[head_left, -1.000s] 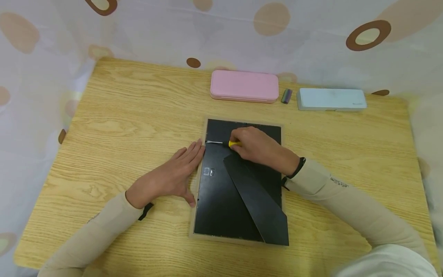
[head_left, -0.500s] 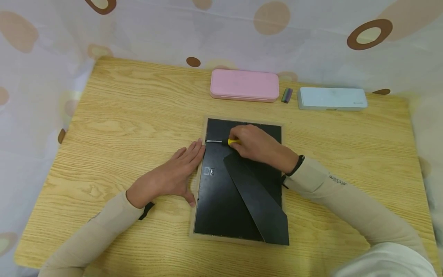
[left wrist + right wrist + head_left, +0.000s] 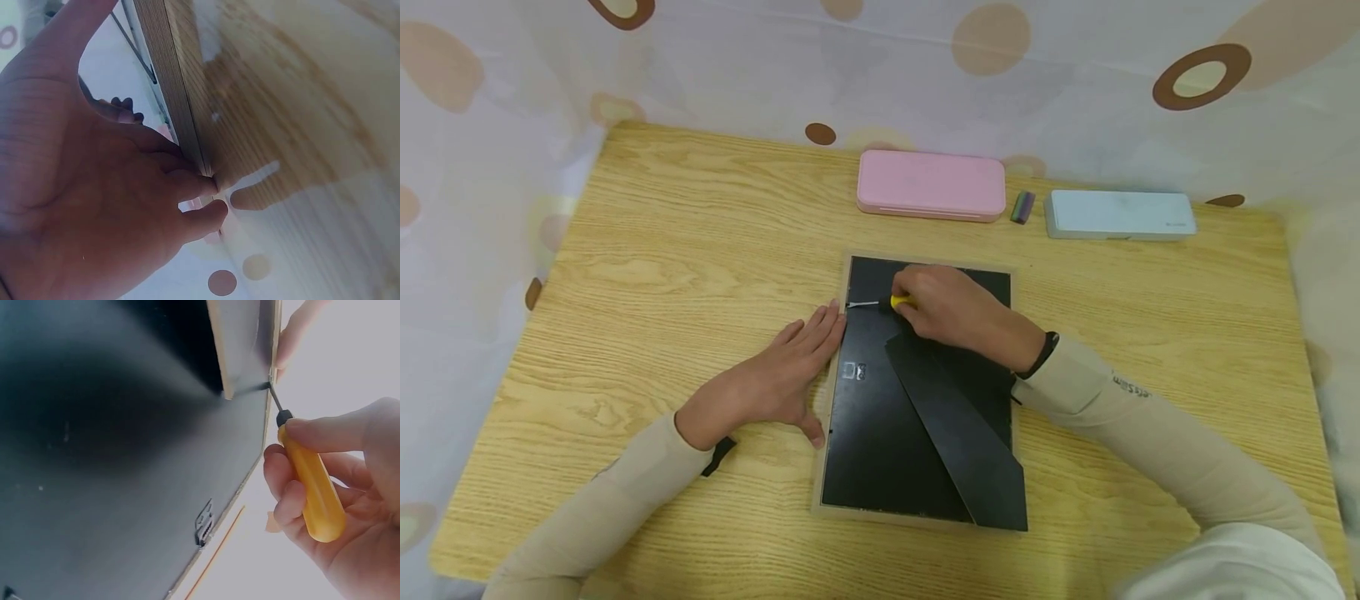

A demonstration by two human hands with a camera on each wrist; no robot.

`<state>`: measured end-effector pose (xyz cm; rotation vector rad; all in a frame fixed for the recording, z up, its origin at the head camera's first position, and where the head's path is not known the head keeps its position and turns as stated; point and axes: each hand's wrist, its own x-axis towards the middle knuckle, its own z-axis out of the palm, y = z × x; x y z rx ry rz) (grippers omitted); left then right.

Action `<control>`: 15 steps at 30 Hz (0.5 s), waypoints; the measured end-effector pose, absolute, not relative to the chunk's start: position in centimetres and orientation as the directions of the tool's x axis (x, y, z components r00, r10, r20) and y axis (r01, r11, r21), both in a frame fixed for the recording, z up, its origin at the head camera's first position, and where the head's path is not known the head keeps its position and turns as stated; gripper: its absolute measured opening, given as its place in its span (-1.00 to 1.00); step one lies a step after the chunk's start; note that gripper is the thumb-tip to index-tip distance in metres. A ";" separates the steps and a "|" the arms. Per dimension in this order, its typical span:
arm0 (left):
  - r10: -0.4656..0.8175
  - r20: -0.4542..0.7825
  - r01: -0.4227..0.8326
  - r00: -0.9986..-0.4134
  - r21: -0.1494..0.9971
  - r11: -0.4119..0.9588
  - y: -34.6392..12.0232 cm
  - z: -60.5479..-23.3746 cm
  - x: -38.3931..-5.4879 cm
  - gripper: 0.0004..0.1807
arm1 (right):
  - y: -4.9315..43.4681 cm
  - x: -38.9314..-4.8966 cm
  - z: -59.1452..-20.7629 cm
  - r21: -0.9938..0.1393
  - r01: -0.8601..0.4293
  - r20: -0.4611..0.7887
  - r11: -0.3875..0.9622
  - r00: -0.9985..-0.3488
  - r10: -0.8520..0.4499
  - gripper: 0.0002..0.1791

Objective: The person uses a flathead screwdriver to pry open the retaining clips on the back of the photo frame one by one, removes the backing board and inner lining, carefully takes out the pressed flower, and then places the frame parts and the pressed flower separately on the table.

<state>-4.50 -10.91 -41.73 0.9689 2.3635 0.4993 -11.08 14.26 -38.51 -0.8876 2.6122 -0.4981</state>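
A picture frame (image 3: 865, 450) lies face down on the table, its black backing and slanting stand leg (image 3: 962, 442) uppermost. My right hand (image 3: 955, 307) grips a screwdriver by its yellow handle (image 3: 314, 490), thumb and fingers wrapped round it. The metal shaft (image 3: 863, 304) points left, its tip right at the backing's upper left edge. Along the frame's left side rests my left hand (image 3: 782, 375), fingers stretched out and thumb spread lower down the same edge. In the left wrist view its fingertips (image 3: 209, 215) are at the foot of the frame's wooden side.
Behind the frame stand a pink case (image 3: 931, 185), a small dark eraser-like block (image 3: 1022, 207) and a pale blue box (image 3: 1120, 215). A metal hanger (image 3: 204, 523) is fixed on the backing. A spotted cloth (image 3: 895, 75) hangs beyond the table's far edge.
My right hand has shifted slightly toward the far side, swinging the screwdriver's handle with it while the tip stays at the left edge. The left hand and frame keep their places.
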 end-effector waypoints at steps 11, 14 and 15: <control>0.718 -0.351 0.526 -0.601 0.504 0.686 -10.9 -41.8 -4.5 0.70 | 13.6 -11.2 -37.7 -0.379 -0.568 -0.159 0.730 -0.737 -0.656 -0.84; 0.719 -0.349 0.531 -0.601 0.498 0.685 -10.8 -41.8 -4.5 0.70 | 13.3 -11.3 -37.4 -0.368 -0.573 -0.164 0.733 -0.735 -0.657 -0.84; 0.720 -0.349 0.532 -0.600 0.498 0.685 -10.8 -41.7 -4.5 0.70 | 13.3 -11.3 -37.3 -0.365 -0.574 -0.166 0.733 -0.735 -0.658 -0.84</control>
